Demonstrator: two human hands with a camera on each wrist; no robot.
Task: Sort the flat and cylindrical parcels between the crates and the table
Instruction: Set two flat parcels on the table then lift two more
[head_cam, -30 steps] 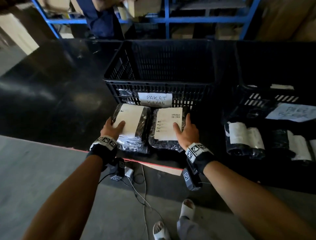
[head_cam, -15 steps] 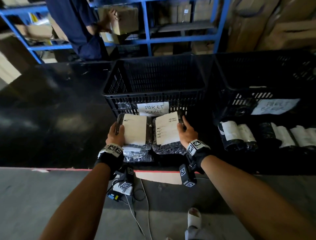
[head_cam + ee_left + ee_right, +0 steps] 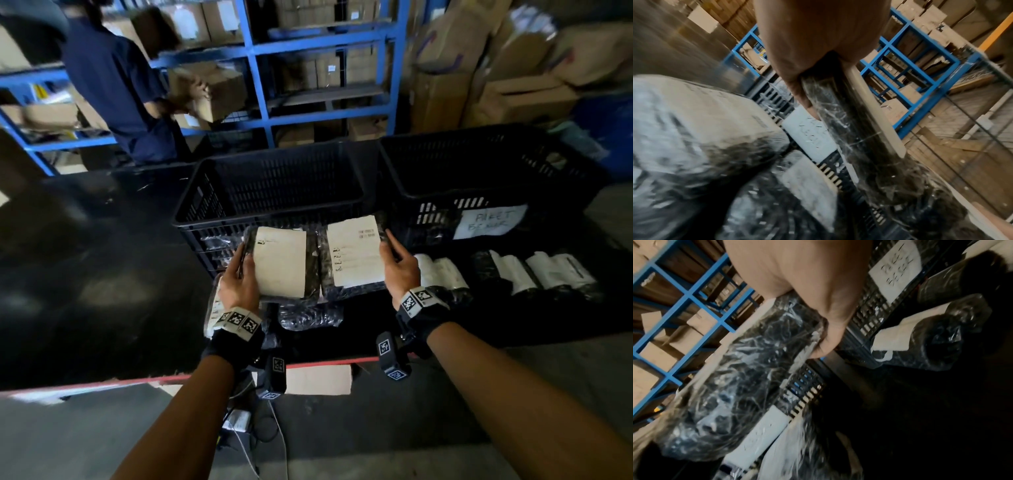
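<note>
**Two flat parcels held before the crates**

As seen from the head, one flat parcel [image 3: 284, 262] is gripped by the left hand [image 3: 238, 286] and another flat parcel [image 3: 354, 255] by the right hand [image 3: 399, 270], before the left crate [image 3: 274, 192]; its inside looks dark. Cylindrical parcels [image 3: 507, 270] lie on the table [image 3: 85, 274] before the right crate [image 3: 479, 164]. At each wrist, fingers [image 3: 803, 91] are curled round a parcel edge.

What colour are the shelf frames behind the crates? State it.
Blue: the shelf frames show best in the head view.

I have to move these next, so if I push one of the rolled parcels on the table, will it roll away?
Probably: the rolled parcels are cylinders lying on their sides. The glossy table looks slick, and their wrap seems crinkly, likely slippery.
</note>
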